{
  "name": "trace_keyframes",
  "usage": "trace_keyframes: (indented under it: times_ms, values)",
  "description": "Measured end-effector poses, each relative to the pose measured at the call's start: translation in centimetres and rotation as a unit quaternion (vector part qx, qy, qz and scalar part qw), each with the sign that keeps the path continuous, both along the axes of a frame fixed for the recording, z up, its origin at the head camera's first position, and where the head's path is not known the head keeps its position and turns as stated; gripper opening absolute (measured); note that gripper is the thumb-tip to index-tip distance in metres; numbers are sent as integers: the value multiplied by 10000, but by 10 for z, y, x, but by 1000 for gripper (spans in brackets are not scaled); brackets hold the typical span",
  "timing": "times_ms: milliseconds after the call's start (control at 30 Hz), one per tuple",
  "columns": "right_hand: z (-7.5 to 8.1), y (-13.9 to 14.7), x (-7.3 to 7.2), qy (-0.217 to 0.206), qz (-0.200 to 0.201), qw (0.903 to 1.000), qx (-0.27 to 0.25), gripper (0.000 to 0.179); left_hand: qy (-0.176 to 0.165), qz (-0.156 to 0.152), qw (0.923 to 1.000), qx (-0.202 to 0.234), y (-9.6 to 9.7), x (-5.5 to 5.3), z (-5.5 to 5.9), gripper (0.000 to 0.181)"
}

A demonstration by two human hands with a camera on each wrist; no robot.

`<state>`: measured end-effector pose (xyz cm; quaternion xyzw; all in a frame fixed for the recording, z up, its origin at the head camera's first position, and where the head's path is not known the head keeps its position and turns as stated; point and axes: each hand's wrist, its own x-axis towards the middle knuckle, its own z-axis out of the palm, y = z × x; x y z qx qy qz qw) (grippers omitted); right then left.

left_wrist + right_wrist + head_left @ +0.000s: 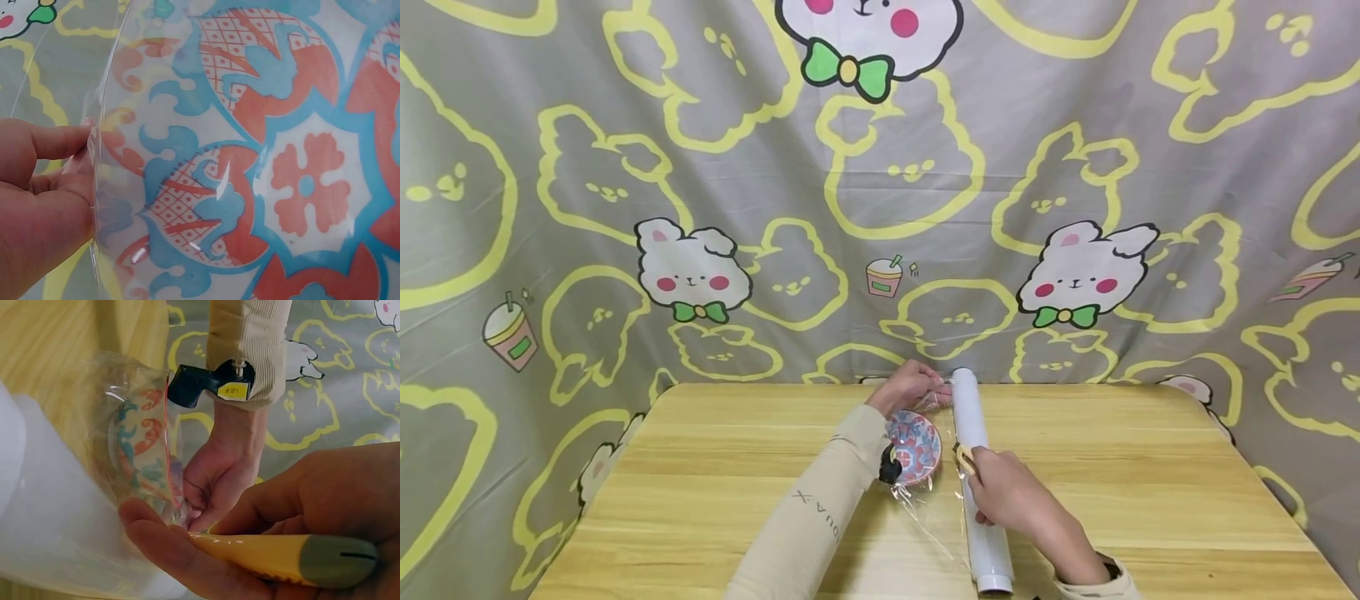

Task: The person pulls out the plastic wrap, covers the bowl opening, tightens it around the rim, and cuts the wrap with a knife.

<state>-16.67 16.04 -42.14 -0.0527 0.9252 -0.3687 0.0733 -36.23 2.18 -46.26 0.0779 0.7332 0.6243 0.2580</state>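
A patterned bowl in red, blue and white stands on the table, with clear plastic wrap stretched over it. At its far side my left hand pinches the edge of the wrap between thumb and fingers. To the right lies a long white roll of plastic wrap, its loose sheet running toward the bowl. My right hand is over the roll, gripping a tool with a yellow handle and a grey end. The tool's working end is hidden in the right wrist view.
The wooden table ends at a hanging grey curtain with yellow outlines and white rabbits. A black wrist camera on the left sleeve sits close to the bowl's left rim. Creased wrap trails toward the table's front.
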Motion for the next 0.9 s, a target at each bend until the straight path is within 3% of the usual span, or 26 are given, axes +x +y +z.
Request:
trace_keyframes:
  times_ms: [167,433,633,900]
  values:
    - [0,0,11,-104,141,9998,-16,7,-66,14,9999,93,0,1,2,16]
    - [-1,1,27,-307,422,9985,-183,27,-99,154,9997,-155,-3,5,2,12]
    - [-2,4,40,-188,768,9968,-110,8,-75,201,9995,-222,-5,8,3,14]
    - [-6,3,54,-404,1200,9919,-9,9,-191,262,9993,-204,-12,11,1,17]
